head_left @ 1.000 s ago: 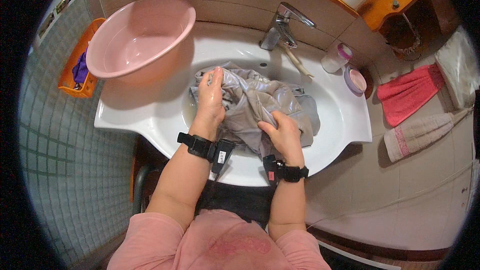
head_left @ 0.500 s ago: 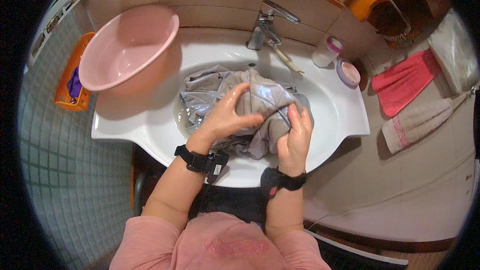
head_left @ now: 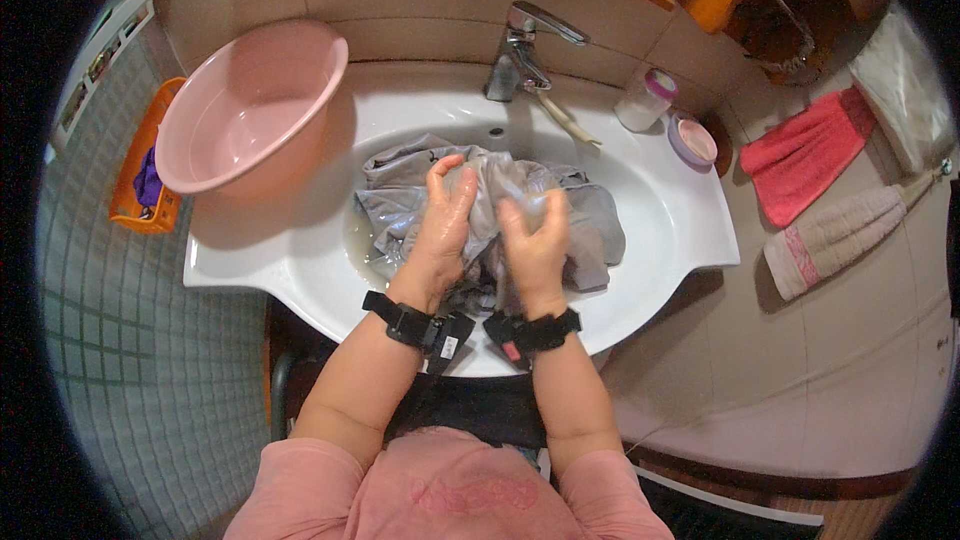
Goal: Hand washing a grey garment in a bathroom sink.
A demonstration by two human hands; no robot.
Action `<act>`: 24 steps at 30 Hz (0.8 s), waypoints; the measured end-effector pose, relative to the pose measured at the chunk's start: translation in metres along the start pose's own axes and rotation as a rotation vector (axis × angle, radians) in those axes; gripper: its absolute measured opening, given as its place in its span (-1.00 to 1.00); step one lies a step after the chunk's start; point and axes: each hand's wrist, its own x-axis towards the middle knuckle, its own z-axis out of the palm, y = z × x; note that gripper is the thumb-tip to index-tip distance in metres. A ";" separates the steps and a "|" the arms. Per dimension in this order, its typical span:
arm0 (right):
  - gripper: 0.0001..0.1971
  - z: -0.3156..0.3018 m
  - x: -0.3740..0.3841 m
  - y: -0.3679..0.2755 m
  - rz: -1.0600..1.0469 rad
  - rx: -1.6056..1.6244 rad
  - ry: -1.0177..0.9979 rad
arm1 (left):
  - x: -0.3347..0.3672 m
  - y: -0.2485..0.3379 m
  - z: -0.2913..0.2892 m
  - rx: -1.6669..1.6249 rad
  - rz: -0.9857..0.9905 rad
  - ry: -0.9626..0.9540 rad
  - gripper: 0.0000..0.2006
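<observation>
A wet grey cloth point(head_left: 400, 185), perhaps a garment, lies bunched in the white sink point(head_left: 655, 230) with a little water beside it. My left hand point(head_left: 445, 225) grips a fold of it, its fingers curled round the fabric. Close by on the right, my right hand point(head_left: 538, 240) is closed on another part of the same cloth; its fingertips are smeared by motion. The stretch of fabric between both hands is raised and blurred. Each wrist wears a black strap with a small device.
A pink basin point(head_left: 250, 105) stands on the left counter, next to an orange basket point(head_left: 150, 205). Behind the cloth rises a chrome faucet point(head_left: 515, 65) with a short hose point(head_left: 568, 120). A lidded jar point(head_left: 645, 100) and a round dish point(head_left: 692, 142) sit at right, near a hanging red towel point(head_left: 805, 155).
My right hand has moved left, toward my left hand, and the cloth's right part has dropped into the sink. My left hand has turned more upright.
</observation>
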 end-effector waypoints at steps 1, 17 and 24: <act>-0.79 0.006 -0.008 0.003 -0.069 -0.047 -0.082 | -0.005 0.003 0.005 0.104 0.108 -0.018 -0.67; -0.76 0.018 -0.007 0.003 -0.265 -0.328 -0.299 | 0.005 -0.018 -0.021 -0.067 -0.294 -0.188 -0.59; -0.73 0.006 0.024 0.034 0.067 -0.356 -0.237 | 0.004 0.002 -0.014 -0.083 -0.299 -0.214 -0.63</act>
